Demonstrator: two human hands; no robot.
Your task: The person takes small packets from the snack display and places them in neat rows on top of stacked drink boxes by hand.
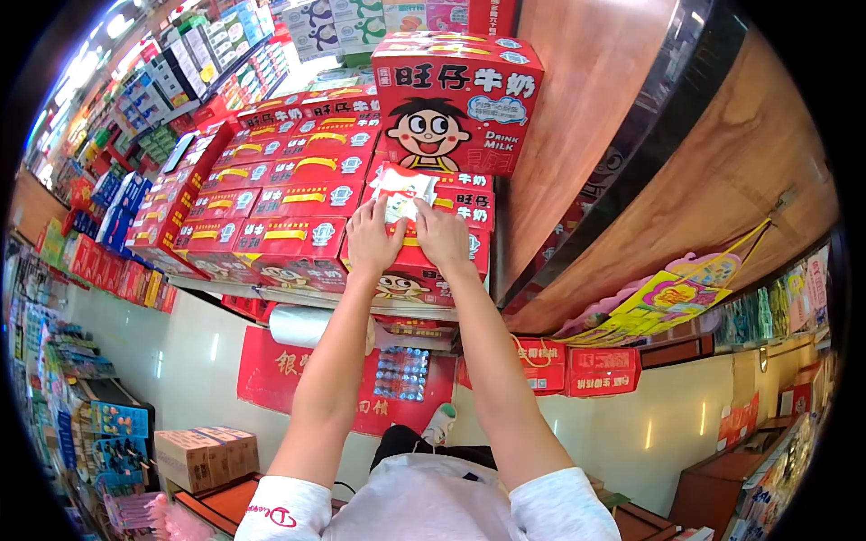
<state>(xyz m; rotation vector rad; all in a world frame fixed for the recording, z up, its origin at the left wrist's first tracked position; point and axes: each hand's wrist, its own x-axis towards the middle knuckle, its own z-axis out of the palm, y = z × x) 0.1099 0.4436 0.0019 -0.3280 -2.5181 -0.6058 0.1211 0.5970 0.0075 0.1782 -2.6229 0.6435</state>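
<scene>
A small red and white packet (406, 189) with printed pictures lies over the tops of the stacked red milk cartons (311, 171). My left hand (374, 236) is at its lower left edge, fingers bent against it and thumb pointing inward. At the lower right edge, my right hand (441, 236) pinches the packet with fingers and thumb. Part of the packet is hidden by my fingers. Just behind it stands an upright red milk carton (460, 104) with a cartoon face.
A wooden panel (577, 108) with a dark edge rises on the right. Below the stack are a roll of clear plastic (311, 326), a red mat (262, 370) and a pack of blue-topped bottles or cans (401, 373). A brown cardboard box (206, 455) sits lower left. Filled shelves line the left.
</scene>
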